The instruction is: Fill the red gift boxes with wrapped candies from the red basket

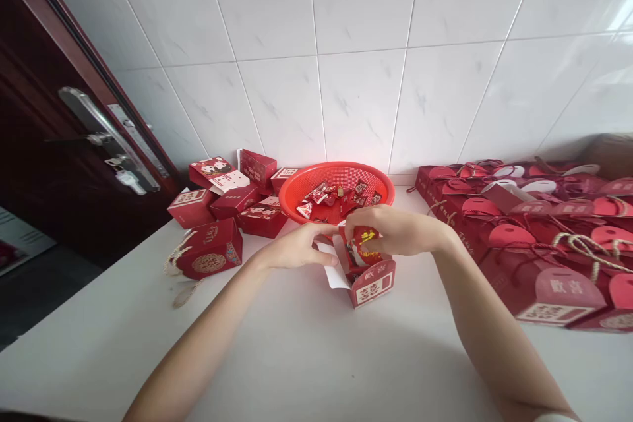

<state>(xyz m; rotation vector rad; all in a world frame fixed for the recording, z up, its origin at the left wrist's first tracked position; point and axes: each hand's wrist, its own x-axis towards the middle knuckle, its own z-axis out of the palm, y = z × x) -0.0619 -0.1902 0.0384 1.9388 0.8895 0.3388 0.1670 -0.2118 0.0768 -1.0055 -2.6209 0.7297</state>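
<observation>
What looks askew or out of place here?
Loose gift boxes at left lie jumbled at odd angles, unlike the rowed gift boxes at right. The rope-handled box seems tipped sideways. No spill visible.

The red box (374, 287) stands open on the table (297, 356), its white-lined flap (338, 277) spread leftward; in its mouth is a red packet (364, 237) with yellow lettering.

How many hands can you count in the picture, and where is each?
2: the left hand at the white flap of the open box, and the right hand on the red packet in that box. No other hands show.
</observation>
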